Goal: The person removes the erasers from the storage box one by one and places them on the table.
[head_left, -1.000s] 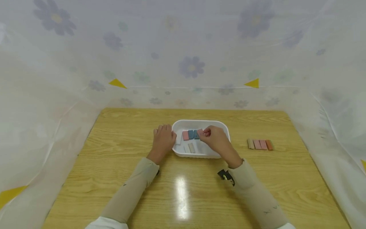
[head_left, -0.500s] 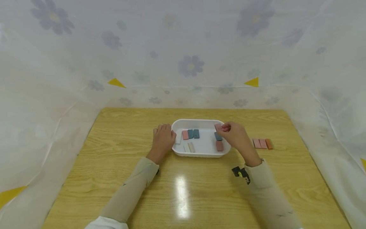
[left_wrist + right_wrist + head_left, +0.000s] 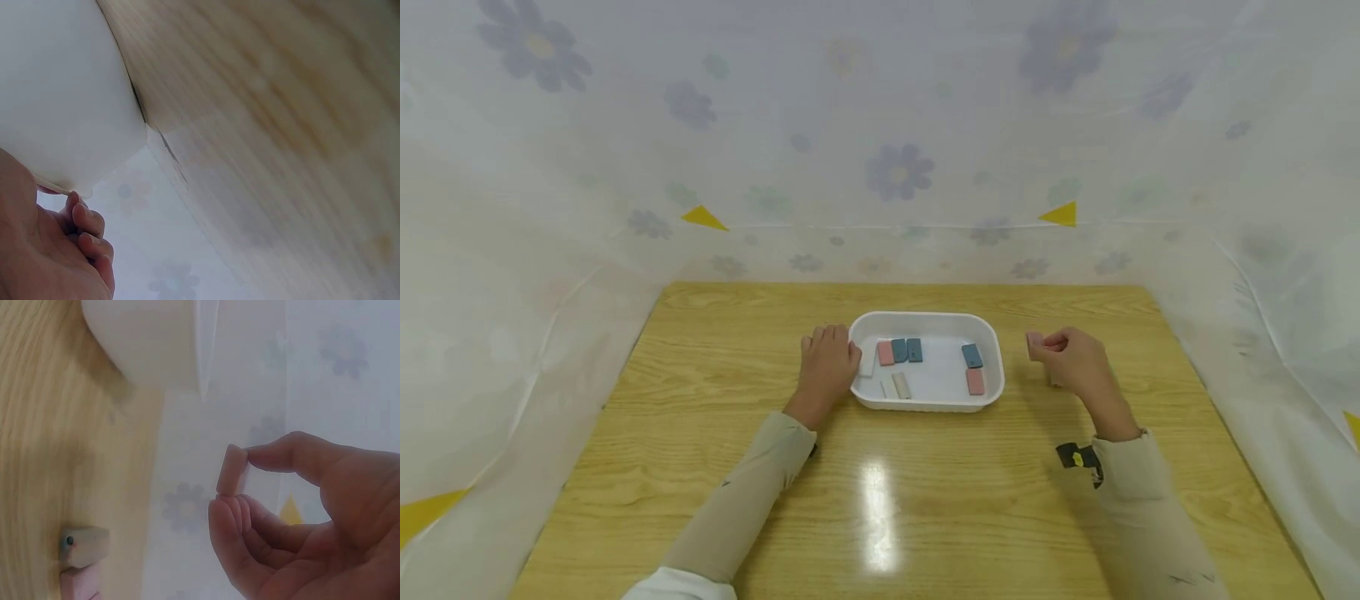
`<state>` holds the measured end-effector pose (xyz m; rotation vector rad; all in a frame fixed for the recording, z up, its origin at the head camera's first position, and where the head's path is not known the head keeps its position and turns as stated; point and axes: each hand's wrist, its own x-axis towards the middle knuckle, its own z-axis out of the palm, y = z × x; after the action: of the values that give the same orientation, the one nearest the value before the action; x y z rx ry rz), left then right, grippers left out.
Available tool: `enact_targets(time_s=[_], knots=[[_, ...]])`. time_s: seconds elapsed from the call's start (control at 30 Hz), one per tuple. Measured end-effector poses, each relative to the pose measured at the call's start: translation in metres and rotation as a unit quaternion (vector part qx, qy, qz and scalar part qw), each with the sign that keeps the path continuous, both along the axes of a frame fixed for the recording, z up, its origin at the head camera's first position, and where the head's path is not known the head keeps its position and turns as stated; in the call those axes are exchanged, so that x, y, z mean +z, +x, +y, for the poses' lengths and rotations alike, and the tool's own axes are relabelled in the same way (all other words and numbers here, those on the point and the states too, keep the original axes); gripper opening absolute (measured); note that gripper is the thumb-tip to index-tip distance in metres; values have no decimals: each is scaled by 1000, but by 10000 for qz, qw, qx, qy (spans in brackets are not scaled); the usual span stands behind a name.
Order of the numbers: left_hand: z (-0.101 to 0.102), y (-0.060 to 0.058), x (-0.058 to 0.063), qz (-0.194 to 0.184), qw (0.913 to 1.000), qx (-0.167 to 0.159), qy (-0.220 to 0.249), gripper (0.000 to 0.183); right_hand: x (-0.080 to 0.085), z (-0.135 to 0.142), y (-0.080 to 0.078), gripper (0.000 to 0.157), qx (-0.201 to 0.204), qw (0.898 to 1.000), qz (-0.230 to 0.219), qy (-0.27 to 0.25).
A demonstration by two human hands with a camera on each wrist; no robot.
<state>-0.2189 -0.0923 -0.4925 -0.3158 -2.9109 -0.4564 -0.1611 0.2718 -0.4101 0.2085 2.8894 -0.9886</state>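
My left hand (image 3: 827,367) grips the left rim of a white plastic tub (image 3: 925,406); its fingertips pinch the lip in the left wrist view. Thumb and fingers of my right hand (image 3: 1078,362) pinch a small pink eraser-like block (image 3: 232,470), held up to the right of the tub. In the tub, a pink block (image 3: 886,353) and two blue blocks (image 3: 914,350) lie in a row near the left. Pale blocks (image 3: 901,385) lie in front of them. Toward the right end lie a blue block (image 3: 972,356) and a pink block (image 3: 974,382).
Below my right hand, a beige block (image 3: 87,545) and a pink block (image 3: 80,584) lie side by side on the wooden table (image 3: 775,517). In the head view my hand mostly covers that row. A flowered white sheet (image 3: 820,158) surrounds the table.
My right hand has moved right, carrying the pink block from over the middle of the tub, past its right rim, to above the table. My left hand stays on the rim.
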Motion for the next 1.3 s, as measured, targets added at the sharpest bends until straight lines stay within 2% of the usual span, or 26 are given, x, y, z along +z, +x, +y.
enact_targets(time_s=[0.17, 0.43, 0.6, 0.8, 0.93, 1.13, 1.3], knots=[[0, 0, 1, 11, 10000, 4, -5, 25, -12, 16, 4, 64, 47, 9999, -152, 28], [0, 1, 1, 23, 10000, -9, 23, 25, -37, 21, 3, 49, 19, 9985, -84, 548], [1, 1, 1, -39, 10000, -4, 26, 25, -46, 20, 0, 44, -42, 9990, -207, 403], [1, 1, 1, 8, 10000, 19, 27, 22, -55, 17, -4, 34, -154, 9991, 151, 374], [1, 1, 1, 59, 10000, 8, 47, 20, -59, 14, -6, 40, -152, 9975, 412, 551], [0, 2, 1, 115, 9999, -34, 52, 19, -62, 9, -4, 46, -223, 9947, 459, 893], [1, 2, 2, 122, 9999, -20, 37, 19, -63, 4, -3, 46, -209, 9949, 530, 833]])
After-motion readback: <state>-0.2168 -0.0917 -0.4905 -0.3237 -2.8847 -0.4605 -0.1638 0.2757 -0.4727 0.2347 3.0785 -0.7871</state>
